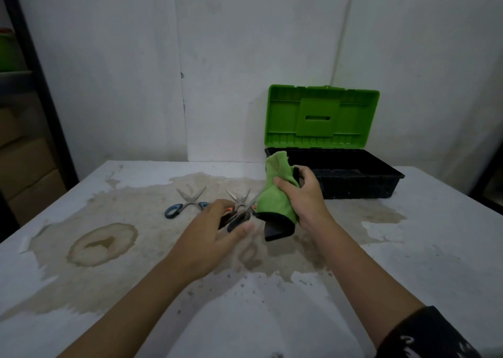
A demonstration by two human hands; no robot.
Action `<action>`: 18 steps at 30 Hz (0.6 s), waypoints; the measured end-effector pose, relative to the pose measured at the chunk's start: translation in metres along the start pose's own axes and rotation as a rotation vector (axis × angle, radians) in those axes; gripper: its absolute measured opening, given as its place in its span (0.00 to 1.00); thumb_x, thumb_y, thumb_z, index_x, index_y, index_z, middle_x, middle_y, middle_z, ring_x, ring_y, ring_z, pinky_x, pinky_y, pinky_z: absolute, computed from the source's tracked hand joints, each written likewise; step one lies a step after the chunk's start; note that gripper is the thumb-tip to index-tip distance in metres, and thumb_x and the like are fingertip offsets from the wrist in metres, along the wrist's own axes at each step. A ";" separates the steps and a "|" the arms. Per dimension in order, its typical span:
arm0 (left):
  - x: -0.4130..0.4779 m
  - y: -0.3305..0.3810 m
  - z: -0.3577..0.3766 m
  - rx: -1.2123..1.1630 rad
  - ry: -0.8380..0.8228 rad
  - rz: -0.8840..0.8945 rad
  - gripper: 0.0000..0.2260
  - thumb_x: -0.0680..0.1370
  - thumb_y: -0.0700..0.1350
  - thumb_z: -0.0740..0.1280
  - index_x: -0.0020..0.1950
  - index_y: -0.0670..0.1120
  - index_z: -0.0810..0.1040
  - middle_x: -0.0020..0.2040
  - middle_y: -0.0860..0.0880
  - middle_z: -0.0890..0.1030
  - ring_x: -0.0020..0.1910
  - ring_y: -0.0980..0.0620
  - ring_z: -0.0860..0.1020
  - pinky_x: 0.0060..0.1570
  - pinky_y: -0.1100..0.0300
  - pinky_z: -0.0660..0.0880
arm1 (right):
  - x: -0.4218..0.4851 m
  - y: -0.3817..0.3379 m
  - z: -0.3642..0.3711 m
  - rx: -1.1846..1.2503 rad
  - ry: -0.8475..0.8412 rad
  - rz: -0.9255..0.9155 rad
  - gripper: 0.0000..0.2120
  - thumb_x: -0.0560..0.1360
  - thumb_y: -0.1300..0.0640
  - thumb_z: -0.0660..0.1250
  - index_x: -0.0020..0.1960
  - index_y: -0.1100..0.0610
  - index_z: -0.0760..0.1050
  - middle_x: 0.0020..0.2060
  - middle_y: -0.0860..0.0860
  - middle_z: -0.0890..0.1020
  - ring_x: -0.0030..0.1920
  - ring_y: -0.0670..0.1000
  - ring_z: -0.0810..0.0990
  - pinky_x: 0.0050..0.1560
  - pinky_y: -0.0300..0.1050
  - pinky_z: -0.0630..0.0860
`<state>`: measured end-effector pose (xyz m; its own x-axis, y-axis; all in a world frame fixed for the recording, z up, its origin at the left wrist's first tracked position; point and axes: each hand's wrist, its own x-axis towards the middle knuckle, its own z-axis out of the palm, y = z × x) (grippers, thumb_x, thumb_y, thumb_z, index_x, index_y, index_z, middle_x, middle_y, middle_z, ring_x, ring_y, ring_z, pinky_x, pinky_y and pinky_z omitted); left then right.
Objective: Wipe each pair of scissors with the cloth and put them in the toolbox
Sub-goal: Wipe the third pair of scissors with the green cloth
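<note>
My right hand [300,195] grips a green cloth with a black edge [273,200], bunched up above the table. My left hand [217,231] holds a pair of scissors with dark and orange handles [238,216] just left of the cloth; the blades seem to run into the cloth. Another pair of scissors with blue-grey handles [187,202] lies open on the table to the left. A further pair [239,195] shows its open blades behind my left hand. The toolbox [362,186], black with a green lid [321,116] raised, stands at the back right.
The white table [435,248] carries large brown stains [103,244] across its middle and left. A white wall runs close behind the table. A dark shelf post [35,66] and cardboard boxes [24,167] stand at the left.
</note>
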<state>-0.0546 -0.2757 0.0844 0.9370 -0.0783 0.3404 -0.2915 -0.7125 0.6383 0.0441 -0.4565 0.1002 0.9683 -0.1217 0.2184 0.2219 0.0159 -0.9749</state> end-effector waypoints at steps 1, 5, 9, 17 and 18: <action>0.002 0.000 -0.003 -0.083 -0.038 -0.056 0.30 0.69 0.73 0.53 0.61 0.55 0.70 0.57 0.56 0.75 0.55 0.58 0.74 0.49 0.69 0.69 | 0.000 -0.002 -0.002 0.036 -0.014 -0.005 0.16 0.71 0.63 0.72 0.56 0.56 0.72 0.53 0.55 0.80 0.51 0.53 0.80 0.51 0.49 0.79; 0.016 -0.002 -0.006 -0.684 -0.230 -0.458 0.33 0.67 0.71 0.55 0.61 0.51 0.75 0.59 0.48 0.80 0.53 0.50 0.81 0.56 0.51 0.77 | 0.000 -0.006 -0.010 0.095 -0.057 -0.022 0.16 0.72 0.65 0.71 0.57 0.58 0.71 0.53 0.55 0.80 0.51 0.55 0.80 0.52 0.51 0.80; 0.024 -0.001 -0.009 -0.935 -0.349 -0.600 0.36 0.61 0.68 0.64 0.60 0.45 0.77 0.57 0.45 0.78 0.49 0.48 0.77 0.50 0.54 0.76 | 0.000 -0.005 -0.018 0.137 -0.085 0.004 0.16 0.72 0.66 0.70 0.58 0.58 0.71 0.53 0.56 0.80 0.52 0.56 0.80 0.52 0.52 0.80; 0.031 -0.004 -0.011 -1.116 -0.291 -0.643 0.07 0.77 0.38 0.63 0.49 0.37 0.79 0.41 0.45 0.78 0.37 0.54 0.79 0.31 0.69 0.78 | -0.002 -0.002 -0.026 0.109 -0.111 -0.038 0.12 0.72 0.65 0.70 0.53 0.58 0.72 0.48 0.52 0.81 0.45 0.50 0.81 0.41 0.41 0.81; 0.032 -0.005 -0.010 -1.105 -0.279 -0.633 0.07 0.78 0.38 0.63 0.50 0.37 0.79 0.41 0.44 0.80 0.36 0.54 0.82 0.32 0.69 0.79 | -0.001 -0.001 -0.027 0.083 -0.108 -0.059 0.11 0.72 0.65 0.70 0.51 0.57 0.72 0.47 0.51 0.81 0.45 0.50 0.81 0.41 0.40 0.81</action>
<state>-0.0251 -0.2671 0.0989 0.9386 -0.1789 -0.2951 0.3342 0.2577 0.9066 0.0399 -0.4829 0.1002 0.9589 -0.0176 0.2831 0.2835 0.0943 -0.9543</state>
